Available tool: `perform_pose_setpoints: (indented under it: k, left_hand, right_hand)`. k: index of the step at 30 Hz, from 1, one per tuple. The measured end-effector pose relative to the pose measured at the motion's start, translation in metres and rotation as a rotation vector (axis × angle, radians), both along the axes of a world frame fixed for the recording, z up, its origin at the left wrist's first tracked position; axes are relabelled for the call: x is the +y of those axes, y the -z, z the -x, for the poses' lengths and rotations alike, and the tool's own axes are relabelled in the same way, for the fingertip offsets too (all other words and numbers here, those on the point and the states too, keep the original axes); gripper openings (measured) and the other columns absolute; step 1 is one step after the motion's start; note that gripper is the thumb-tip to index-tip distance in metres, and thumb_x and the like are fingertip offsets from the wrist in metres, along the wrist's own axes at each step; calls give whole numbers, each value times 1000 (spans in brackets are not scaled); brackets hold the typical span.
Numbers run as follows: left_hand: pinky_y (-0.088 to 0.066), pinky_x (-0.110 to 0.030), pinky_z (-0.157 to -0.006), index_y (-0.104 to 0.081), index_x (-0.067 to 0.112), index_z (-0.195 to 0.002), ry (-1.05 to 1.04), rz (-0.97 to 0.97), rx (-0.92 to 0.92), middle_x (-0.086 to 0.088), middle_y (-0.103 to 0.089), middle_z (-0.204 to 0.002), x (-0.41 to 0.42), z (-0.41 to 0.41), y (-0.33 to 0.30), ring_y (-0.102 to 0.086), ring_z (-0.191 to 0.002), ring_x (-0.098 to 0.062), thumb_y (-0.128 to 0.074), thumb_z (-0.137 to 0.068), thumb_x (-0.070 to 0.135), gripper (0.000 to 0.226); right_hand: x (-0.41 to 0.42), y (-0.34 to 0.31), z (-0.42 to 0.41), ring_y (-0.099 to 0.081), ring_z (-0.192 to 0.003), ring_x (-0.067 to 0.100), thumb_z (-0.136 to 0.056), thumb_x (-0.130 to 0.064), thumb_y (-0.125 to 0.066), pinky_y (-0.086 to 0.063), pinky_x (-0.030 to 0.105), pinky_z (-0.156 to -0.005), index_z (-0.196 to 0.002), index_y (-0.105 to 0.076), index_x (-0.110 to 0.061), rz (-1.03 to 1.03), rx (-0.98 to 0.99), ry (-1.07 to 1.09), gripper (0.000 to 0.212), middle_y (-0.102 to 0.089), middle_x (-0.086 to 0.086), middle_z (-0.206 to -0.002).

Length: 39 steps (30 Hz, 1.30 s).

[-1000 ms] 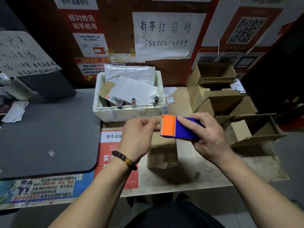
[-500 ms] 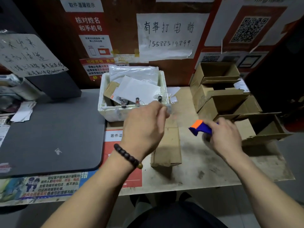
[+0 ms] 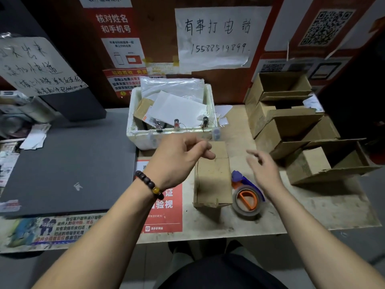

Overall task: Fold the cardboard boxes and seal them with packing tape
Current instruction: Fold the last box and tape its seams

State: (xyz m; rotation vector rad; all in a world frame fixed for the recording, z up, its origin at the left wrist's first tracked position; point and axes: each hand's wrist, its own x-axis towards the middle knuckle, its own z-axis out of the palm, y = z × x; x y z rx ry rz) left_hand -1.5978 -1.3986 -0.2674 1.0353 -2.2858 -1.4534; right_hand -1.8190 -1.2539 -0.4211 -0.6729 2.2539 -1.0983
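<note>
A small closed cardboard box (image 3: 212,180) lies on the worn tabletop (image 3: 312,207) in front of me. A blue and orange tape dispenser (image 3: 239,180) with its roll of tape (image 3: 236,205) lies on the table against the box's right side, and no hand touches it. My left hand (image 3: 177,159) hovers over the box's far left corner with its fingers loosely curled. I see nothing between them. My right hand (image 3: 264,170) hangs above the table just right of the dispenser, fingers relaxed and spread, holding nothing.
Several open cardboard boxes (image 3: 291,130) are stacked at the right, up to the wall. A white foam box (image 3: 145,140) full of envelopes stands behind the small box. A dark grey mat (image 3: 62,167) covers the left side. A red notice (image 3: 166,207) lies beside the box.
My right hand has let go of the tape dispenser, which now lies on the table beside the box. Both hands have come apart and hold nothing.
</note>
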Motion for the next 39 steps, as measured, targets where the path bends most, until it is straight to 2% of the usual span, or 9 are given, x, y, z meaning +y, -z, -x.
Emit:
perform_pose_setpoints:
  k: [3, 6, 10, 15, 21, 24, 29, 36, 39]
  left_hand:
    - [-52, -33, -96, -76, 23, -99, -8, -16, 26, 18, -78, -87, -4, -3, 7, -71, -96, -2, -58, -104, 31, 20]
    - [-50, -23, -88, -77, 22, -98, -27, -16, 70, 16, -79, -87, -10, -8, 15, -70, -92, 2, -58, -104, 29, 21]
    - [-50, -26, -87, -78, 20, -96, -164, -112, 118, 13, -79, -89, -18, -18, 34, -70, -90, 0, -59, -104, 27, 22]
    - [-58, -39, -87, -77, 22, -88, -348, -220, 90, 12, -79, -83, -16, -17, 82, -73, -84, -7, -62, -101, 26, 20]
    - [-49, -31, -74, -71, 20, -90, -449, 116, -131, 11, -77, -80, -5, -3, 130, -70, -83, -12, -54, -103, 36, 27]
    - [-48, -44, -69, -64, 16, -92, -410, 270, -179, -1, -71, -77, 1, 2, 146, -65, -77, -30, -42, -107, 34, 32]
    - [-44, -46, -68, -62, 10, -99, -409, 237, -183, -14, -68, -80, 4, 7, 167, -61, -80, -38, -42, -108, 28, 29]
    - [-42, -46, -67, -61, 9, -100, -401, 158, -197, -17, -67, -83, 6, 16, 176, -60, -82, -39, -39, -108, 30, 31]
    - [-37, -43, -67, -57, 9, -98, -344, 188, -256, -19, -68, -86, 5, 19, 178, -59, -85, -41, -37, -109, 30, 32]
  right_hand:
    - [-31, -78, -25, -57, -128, 7, -103, -47, -51, -41, 30, -110, -128, -66, -19, 378, -231, -296, 41, -68, -8, -129]
    - [-52, -96, -44, -62, -122, 19, -97, -38, -62, -45, 32, -108, -124, -66, -8, 324, -328, -565, 41, -69, 9, -125]
    - [-62, -89, -45, -55, -83, 26, -86, -25, -81, -50, 44, -79, -99, -63, 5, 128, -460, -569, 38, -61, 17, -91]
    - [-63, -77, -45, -45, -63, 22, -79, -17, -86, -37, 27, -58, -87, -65, -2, 46, -528, -353, 27, -55, 14, -75]
    - [-72, -52, -61, -47, -61, 16, -88, -30, -80, -39, 31, -59, -71, -57, -13, -60, -225, -217, 33, -55, 3, -67]
    - [-67, -50, -65, -51, -64, 9, -92, -34, -74, -40, 25, -58, -75, -60, -15, -126, 55, -226, 29, -59, -8, -69]
    - [-66, -44, -70, -54, -64, 5, -86, -34, -80, -40, 17, -58, -70, -64, -20, -112, 71, -191, 26, -63, -8, -68]
    - [-68, -37, -72, -58, -89, 17, -92, -41, -71, -44, 42, -91, -70, -63, -25, -103, 202, -202, 29, -63, -14, -71]
    - [-67, -35, -73, -57, -90, 19, -92, -37, -71, -44, 41, -90, -73, -64, -21, -105, 200, -186, 26, -62, -12, -70]
